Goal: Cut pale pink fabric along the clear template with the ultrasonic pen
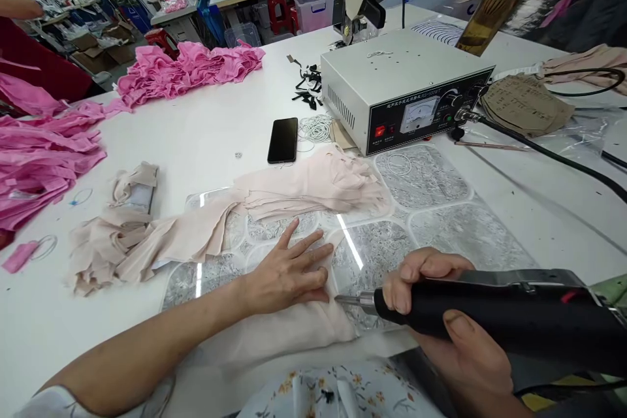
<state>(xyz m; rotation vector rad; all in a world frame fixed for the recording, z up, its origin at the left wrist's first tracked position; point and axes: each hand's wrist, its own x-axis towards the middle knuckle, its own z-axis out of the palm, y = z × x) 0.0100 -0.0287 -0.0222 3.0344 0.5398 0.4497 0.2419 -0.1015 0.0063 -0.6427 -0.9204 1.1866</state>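
My left hand point(291, 274) lies with fingers spread, pressing down a pale beige fabric piece point(294, 333) on a grey marble-patterned sheet point(441, 235). Wrapped around a thick black ultrasonic cutter point(499, 313) is my right hand point(455, 320). The cutter's pointed metal tip point(350, 300) is at the fabric's right edge, close to my left thumb. Beyond my left hand sits a stack of beige fabric pieces point(313, 183). More beige pieces point(171, 235) lie in a loose heap to the left.
A metal control box point(406, 59) with a cable stands at the back right. Near it are a phone point(283, 140), white cord point(316, 128) and a drink bottle point(499, 6). Pink fabric point(191, 72) lies at the left and back. Another person's red garment point(34, 59) shows far left.
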